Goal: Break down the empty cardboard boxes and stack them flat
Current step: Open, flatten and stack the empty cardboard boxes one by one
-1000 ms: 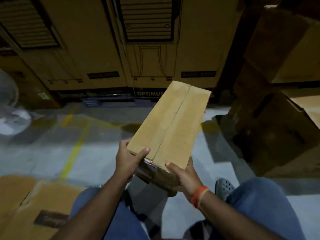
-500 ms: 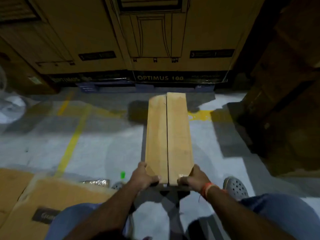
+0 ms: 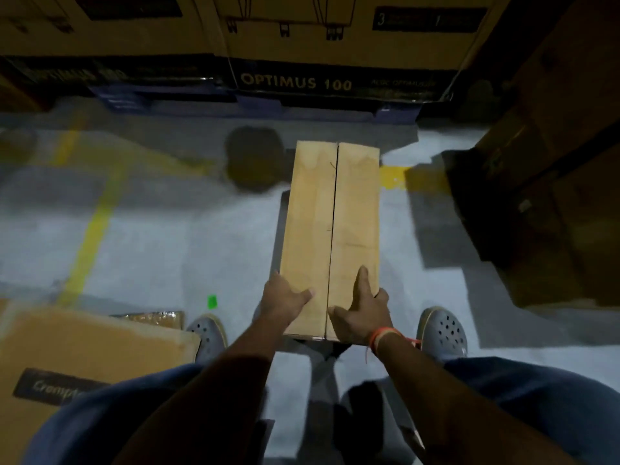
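Note:
A long narrow cardboard box point(image 3: 330, 213) lies lengthwise in front of me, its two top flaps meeting along a centre seam. My left hand point(image 3: 285, 302) grips its near left edge, thumb on the left flap, fingers hidden down the side. My right hand point(image 3: 364, 310) rests on the right flap near the close end, index finger stretched forward along the flap and thumb by the seam. Whether the box touches the floor I cannot tell.
Flattened cardboard point(image 3: 87, 360) lies on the floor at the lower left. Large printed cartons point(image 3: 335, 45) line the back, and dark stacked boxes point(image 3: 553, 196) crowd the right. My feet in grey clogs point(image 3: 443, 330) flank the box on the grey floor with yellow lines point(image 3: 90, 236).
The box swung from tilted to straight ahead of me and came lower. My right hand shifted from the near corner onto the top of the right flap, index finger extended.

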